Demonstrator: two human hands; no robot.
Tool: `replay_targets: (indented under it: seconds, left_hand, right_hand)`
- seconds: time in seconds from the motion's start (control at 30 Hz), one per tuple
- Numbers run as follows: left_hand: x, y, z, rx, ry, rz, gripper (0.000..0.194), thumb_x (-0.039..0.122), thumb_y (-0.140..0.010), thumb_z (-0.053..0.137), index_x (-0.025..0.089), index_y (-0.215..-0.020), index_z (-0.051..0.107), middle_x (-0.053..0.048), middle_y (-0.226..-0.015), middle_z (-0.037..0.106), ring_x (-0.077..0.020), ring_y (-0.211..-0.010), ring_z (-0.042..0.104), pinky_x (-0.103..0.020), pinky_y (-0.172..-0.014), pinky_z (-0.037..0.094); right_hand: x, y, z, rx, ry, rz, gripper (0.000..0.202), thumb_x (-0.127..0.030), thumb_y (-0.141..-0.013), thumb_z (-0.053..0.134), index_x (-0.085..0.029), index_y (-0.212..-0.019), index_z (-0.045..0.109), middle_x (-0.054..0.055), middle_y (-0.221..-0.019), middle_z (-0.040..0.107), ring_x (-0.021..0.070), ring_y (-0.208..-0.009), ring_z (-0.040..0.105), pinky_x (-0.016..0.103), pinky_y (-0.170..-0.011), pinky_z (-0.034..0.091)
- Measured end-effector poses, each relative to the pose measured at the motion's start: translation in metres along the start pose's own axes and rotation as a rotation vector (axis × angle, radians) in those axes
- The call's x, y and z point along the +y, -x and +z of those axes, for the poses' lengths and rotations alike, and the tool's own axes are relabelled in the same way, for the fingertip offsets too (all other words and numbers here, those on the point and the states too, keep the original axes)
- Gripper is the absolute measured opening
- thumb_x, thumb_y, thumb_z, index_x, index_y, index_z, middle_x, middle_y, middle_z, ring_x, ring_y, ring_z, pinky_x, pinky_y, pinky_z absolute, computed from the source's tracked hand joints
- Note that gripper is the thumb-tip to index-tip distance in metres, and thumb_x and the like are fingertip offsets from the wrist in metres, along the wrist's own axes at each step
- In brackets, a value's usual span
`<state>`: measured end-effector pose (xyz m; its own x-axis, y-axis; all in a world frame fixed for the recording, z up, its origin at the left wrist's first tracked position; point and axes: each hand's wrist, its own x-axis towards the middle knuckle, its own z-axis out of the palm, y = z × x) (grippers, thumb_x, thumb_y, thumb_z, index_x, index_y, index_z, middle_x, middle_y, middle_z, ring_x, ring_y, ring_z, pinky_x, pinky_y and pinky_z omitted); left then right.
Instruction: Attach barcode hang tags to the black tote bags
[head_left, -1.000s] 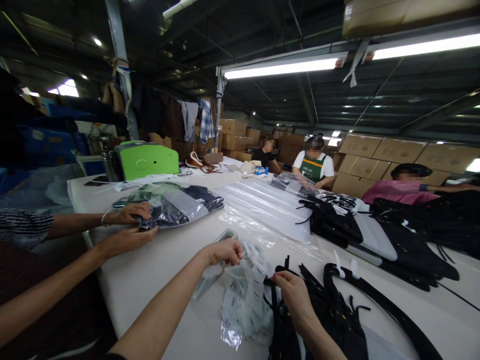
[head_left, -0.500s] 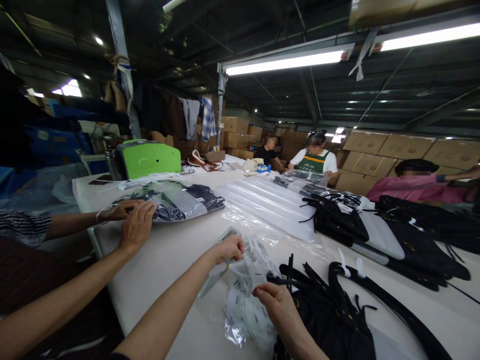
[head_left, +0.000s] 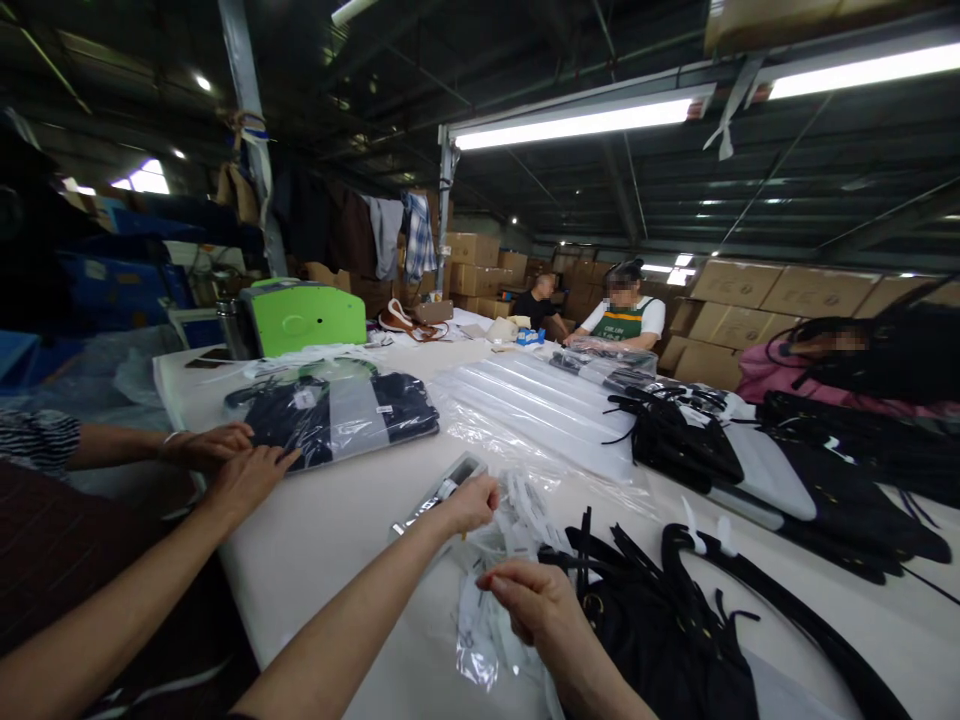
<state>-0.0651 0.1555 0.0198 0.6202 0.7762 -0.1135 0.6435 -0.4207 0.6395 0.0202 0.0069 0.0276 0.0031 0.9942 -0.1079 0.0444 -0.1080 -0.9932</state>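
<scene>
My left hand (head_left: 474,503) is closed in a pinch above a heap of white tags with loops (head_left: 525,515). Lower and to the right, my right hand (head_left: 536,603) has thumb and forefinger pressed together over the heap's near side. Whatever either pinch holds is too thin or hidden to make out. Behind my left wrist lies a clear plastic tray (head_left: 427,497) with small items in it. Just right of my right hand rests a black bag (head_left: 660,630) with straps, one wrapped with white strips. A small clear plastic pouch (head_left: 476,645) lies under the tags.
A co-worker's hands (head_left: 232,462) rest by a dark bag in clear plastic (head_left: 341,415) at the left. Flat clear plastic bags (head_left: 540,405) lie mid-table. Black bags (head_left: 795,470) are piled at the right. A green machine (head_left: 307,320) stands at the back left; people sit across.
My right hand has shifted slightly left, and my left hand slightly right. The co-worker's hands moved left along the wrapped bag, which now lies flatter. A black bag is lifted at far right.
</scene>
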Motion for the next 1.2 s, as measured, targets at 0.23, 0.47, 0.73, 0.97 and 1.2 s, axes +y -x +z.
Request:
replay_targets:
  seconds: [0.23, 0.47, 0.73, 0.97, 1.2]
  left_hand:
    - [0.008, 0.016, -0.004, 0.109, -0.235, 0.030, 0.022, -0.001, -0.065, 0.049, 0.013, -0.082, 0.057, -0.006, -0.086, 0.057, -0.0194, -0.086, 0.051, -0.031, -0.077, 0.039]
    - [0.070, 0.029, 0.015, 0.186, -0.299, 0.233, 0.031, 0.003, -0.074, 0.036, 0.011, -0.096, 0.056, -0.014, -0.104, 0.053, -0.0265, -0.107, 0.042, -0.041, -0.093, 0.028]
    - [0.158, -0.002, 0.123, -0.113, -0.120, 0.172, 0.015, 0.017, -0.070, 0.050, 0.012, -0.073, 0.064, -0.013, -0.081, 0.065, -0.0242, -0.085, 0.060, -0.029, -0.074, 0.044]
    - [0.171, -0.007, 0.165, -0.147, 0.041, -0.052, 0.029, 0.025, -0.050, 0.073, 0.014, -0.073, 0.060, -0.010, -0.078, 0.065, -0.0256, -0.079, 0.062, -0.028, -0.062, 0.046]
    - [0.174, -0.009, 0.176, -0.138, 0.135, -0.140, 0.022, 0.023, -0.059, 0.069, 0.013, -0.072, 0.054, -0.001, -0.060, 0.059, -0.0141, -0.049, 0.057, -0.021, -0.041, 0.040]
  right_hand:
    - [-0.019, 0.038, -0.046, 0.127, 0.304, -0.066, 0.032, -0.044, -0.071, 0.050, -0.015, -0.067, 0.065, 0.000, -0.058, 0.055, 0.0136, -0.057, 0.046, 0.023, -0.055, 0.034]
    - [-0.029, 0.124, -0.150, 0.553, 0.877, 0.119, 0.037, -0.049, -0.075, 0.038, -0.022, -0.071, 0.063, 0.004, -0.066, 0.065, 0.0229, -0.067, 0.059, 0.028, -0.061, 0.041]
    - [0.003, 0.177, -0.188, 0.617, 0.956, 0.243, 0.037, -0.047, -0.078, 0.034, -0.023, -0.067, 0.060, 0.003, -0.064, 0.064, 0.0211, -0.064, 0.060, 0.027, -0.060, 0.039]
    - [0.025, 0.195, -0.194, 0.636, 0.896, 0.238, 0.038, -0.047, -0.080, 0.031, -0.022, -0.063, 0.055, 0.001, -0.059, 0.060, 0.0189, -0.059, 0.057, 0.026, -0.055, 0.035]
    - [0.039, 0.198, -0.200, 0.649, 0.788, 0.195, 0.039, -0.048, -0.080, 0.033, -0.022, -0.070, 0.060, 0.002, -0.061, 0.062, 0.0197, -0.062, 0.058, 0.026, -0.056, 0.037]
